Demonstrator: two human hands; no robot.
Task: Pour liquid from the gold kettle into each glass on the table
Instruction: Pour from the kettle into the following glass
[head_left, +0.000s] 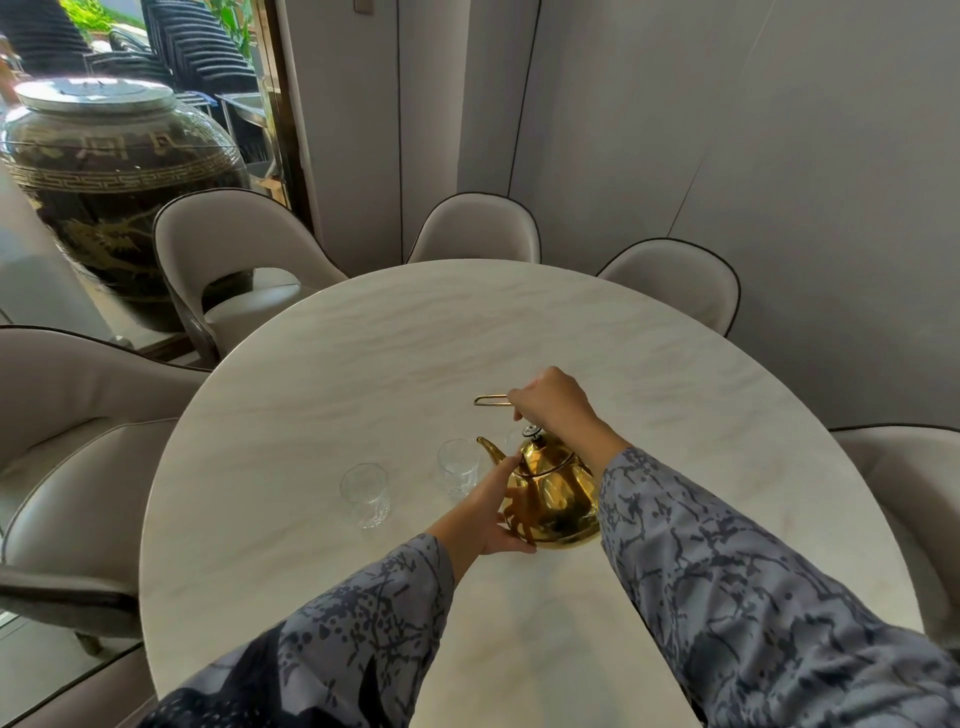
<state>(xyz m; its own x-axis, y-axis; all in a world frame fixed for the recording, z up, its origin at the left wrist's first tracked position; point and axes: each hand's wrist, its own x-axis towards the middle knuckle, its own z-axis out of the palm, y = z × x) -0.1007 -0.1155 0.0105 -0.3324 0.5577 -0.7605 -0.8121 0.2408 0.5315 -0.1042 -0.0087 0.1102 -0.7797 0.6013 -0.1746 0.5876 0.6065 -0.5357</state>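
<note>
Gripping the wire handle (491, 399) of the gold kettle (553, 499), the right hand (550, 397) is closed around it from above, while the left hand (491, 512) lies open-palmed against the kettle's near side.

That kettle sits on the marble table (363, 364), spout (490, 448) aimed left toward the nearer glass (458, 474), which stands just beside the spout; a second glass (365, 493) stands further left, apart from the first (a third may sit behind the kettle by the lid knob (531, 430), but it is too hidden to be sure). Both clear glasses look empty, so pouring seems not yet begun: this reads as the pick-up step. Next comes lifting by the handle, steadying the body, and tipping the spout over the nearer rim gently. Pale upholstered chairs (478, 228) ring the table.
</note>
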